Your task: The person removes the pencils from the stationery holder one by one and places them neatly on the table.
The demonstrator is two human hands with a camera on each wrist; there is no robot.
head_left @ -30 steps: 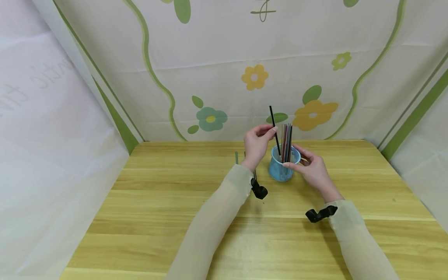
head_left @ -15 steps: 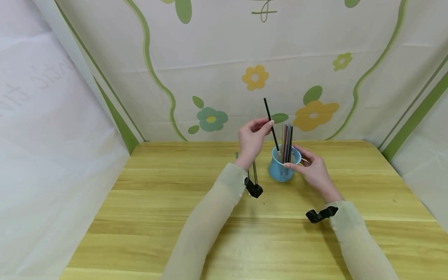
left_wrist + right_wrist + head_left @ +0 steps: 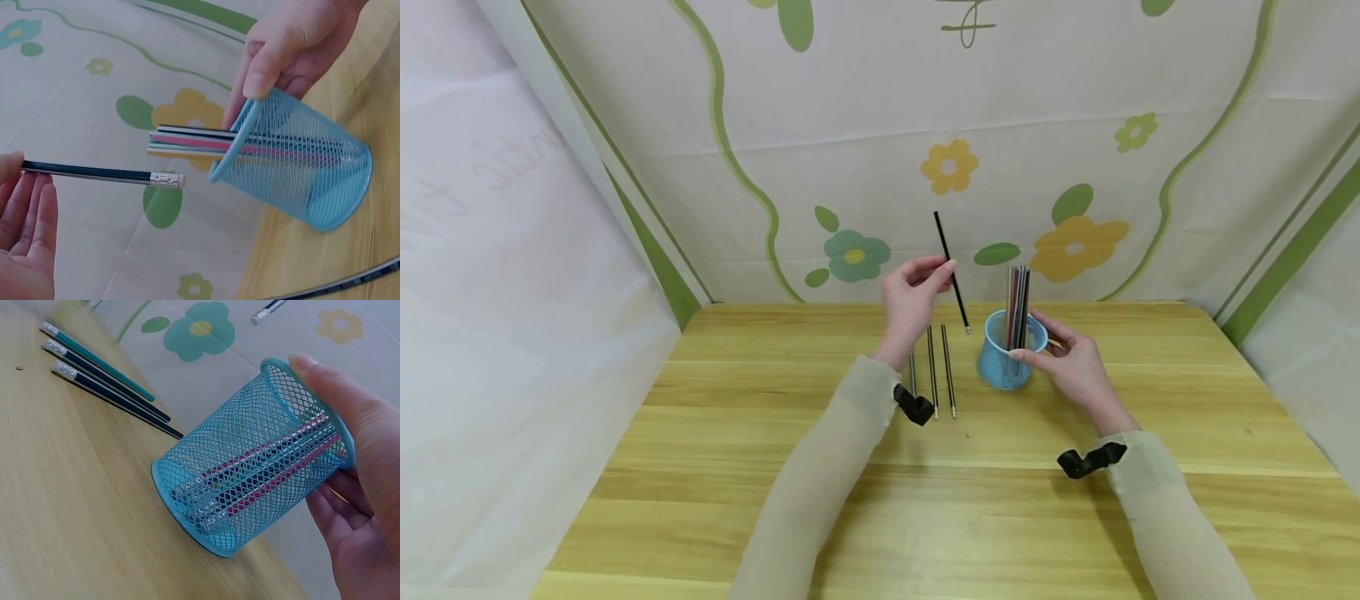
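Observation:
My left hand (image 3: 913, 300) pinches a black pencil (image 3: 956, 283) between thumb and fingers, in the air to the left of the cup. Its silver eraser end (image 3: 167, 180) points down toward the table. A light-blue mesh pencil cup (image 3: 997, 371) stands on the table, and my right hand (image 3: 1071, 371) grips its rim from the right. Several pencils (image 3: 1017, 300) in black, red and other colours lean together inside the cup, eraser ends at the bottom. Left of the cup lie a green pencil (image 3: 103, 364) and two black pencils (image 3: 109, 381), side by side and apart.
The wooden table (image 3: 700, 483) ends at the back against a white cloth (image 3: 835, 117) printed with flowers. Another white cloth (image 3: 490, 333) hangs along the left side. A tiny dark speck (image 3: 19, 368) lies on the table near the pencils.
My left hand has drawn the black pencil up out of the cup and carried it left, baring more of the pencils on the table. My right hand stays on the cup.

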